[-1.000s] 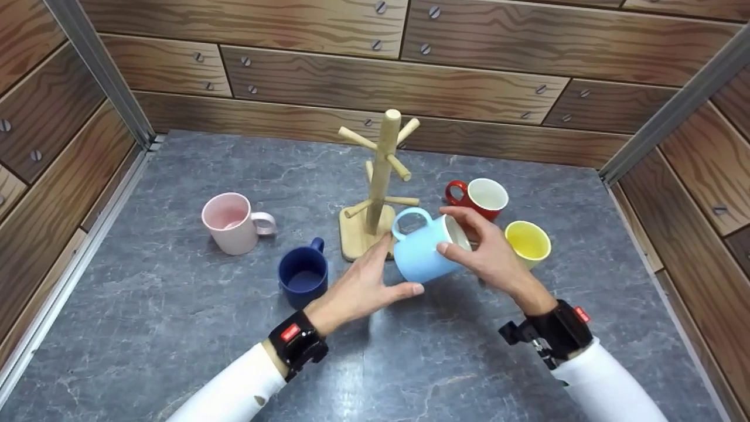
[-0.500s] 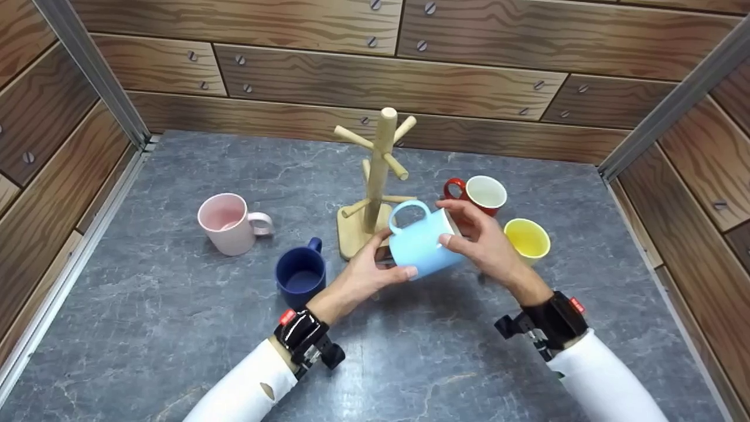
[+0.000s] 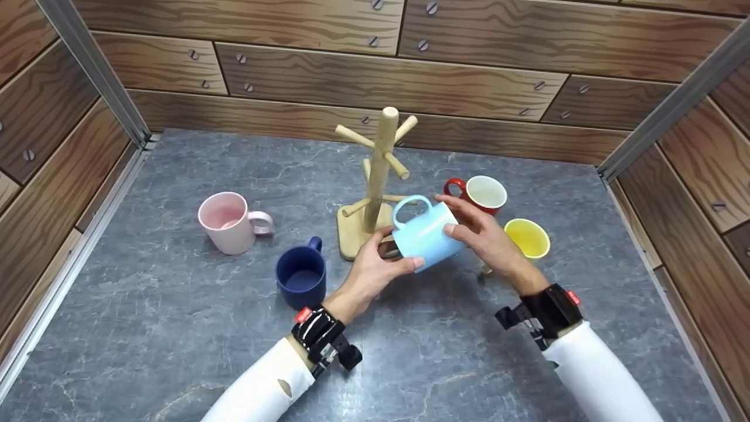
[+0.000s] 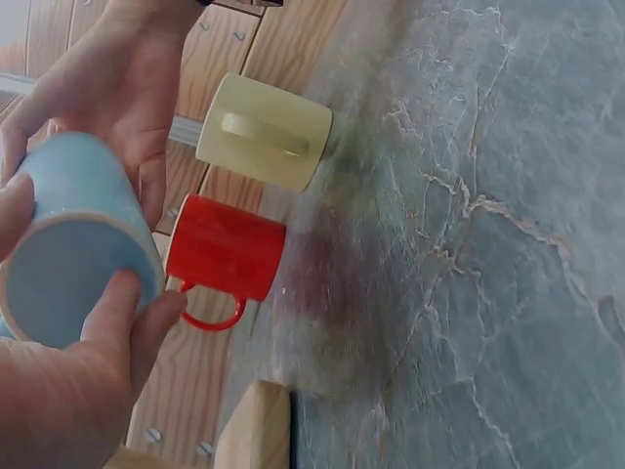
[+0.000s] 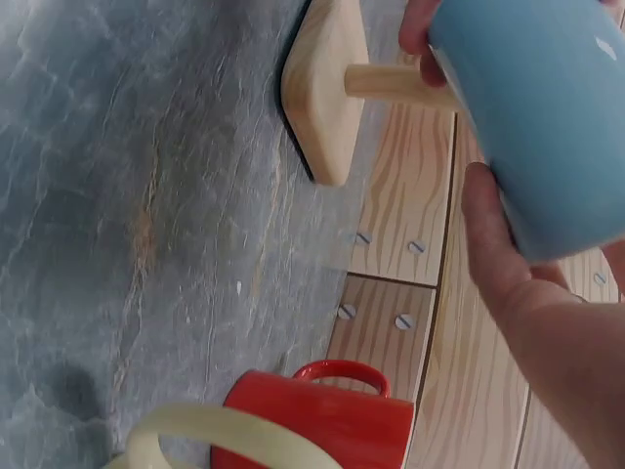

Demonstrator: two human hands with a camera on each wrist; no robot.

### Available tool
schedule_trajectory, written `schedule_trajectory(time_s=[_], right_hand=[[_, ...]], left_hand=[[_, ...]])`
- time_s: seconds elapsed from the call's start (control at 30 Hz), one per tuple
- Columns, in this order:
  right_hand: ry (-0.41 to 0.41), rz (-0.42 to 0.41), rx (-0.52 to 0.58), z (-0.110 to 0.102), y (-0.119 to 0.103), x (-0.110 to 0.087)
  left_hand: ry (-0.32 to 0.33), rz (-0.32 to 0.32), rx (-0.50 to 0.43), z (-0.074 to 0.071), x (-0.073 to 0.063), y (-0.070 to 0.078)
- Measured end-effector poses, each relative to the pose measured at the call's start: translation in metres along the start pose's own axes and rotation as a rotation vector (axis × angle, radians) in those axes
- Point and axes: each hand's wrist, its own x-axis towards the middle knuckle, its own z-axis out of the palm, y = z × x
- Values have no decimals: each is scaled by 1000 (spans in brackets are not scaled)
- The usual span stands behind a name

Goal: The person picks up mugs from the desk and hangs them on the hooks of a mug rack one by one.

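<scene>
Both hands hold a light blue mug (image 3: 425, 239), tilted on its side above the table with its handle upward. My left hand (image 3: 372, 272) pinches it at the base end, thumb on the near side. My right hand (image 3: 495, 249) holds the rim end, thumb on the outer wall. In the left wrist view, the base of the light blue mug (image 4: 73, 278) faces the camera, with left fingertips against it. Just behind the mug stands a wooden mug tree (image 3: 379, 170) with bare pegs. Some fingers of the right hand are hidden by the mug.
A dark blue mug (image 3: 302, 275) stands beside my left wrist, and a pink mug (image 3: 231, 225) farther left. A red mug (image 3: 486, 196) and a yellow mug (image 3: 527, 239) stand beyond my right hand. Wood-patterned walls (image 3: 322, 70) enclose the grey table (image 3: 146, 305).
My left hand has closed from spread fingers onto the base end of the light blue mug. The mug has risen slightly and tilted a little more. The right hand has kept its hold.
</scene>
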Motion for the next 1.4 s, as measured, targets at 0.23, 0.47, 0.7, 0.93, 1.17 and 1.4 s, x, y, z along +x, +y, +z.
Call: schedule_trajectory(time_s=[0.23, 0.47, 0.7, 0.93, 1.17, 1.4], right_hand=[[36, 53, -64, 1, -3, 6], [121, 89, -62, 9, -2, 17], [177, 55, -23, 17, 0, 31], [214, 91, -32, 24, 2, 42], [223, 106, -38, 29, 5, 51], [226, 111, -44, 32, 11, 57]], left_hand=[[62, 12, 30, 7, 5, 2], [147, 23, 76, 17, 10, -1], [234, 76, 152, 21, 15, -3], [286, 87, 181, 19, 19, -9], [315, 96, 194, 16, 22, -13], [314, 107, 151, 14, 22, -16]])
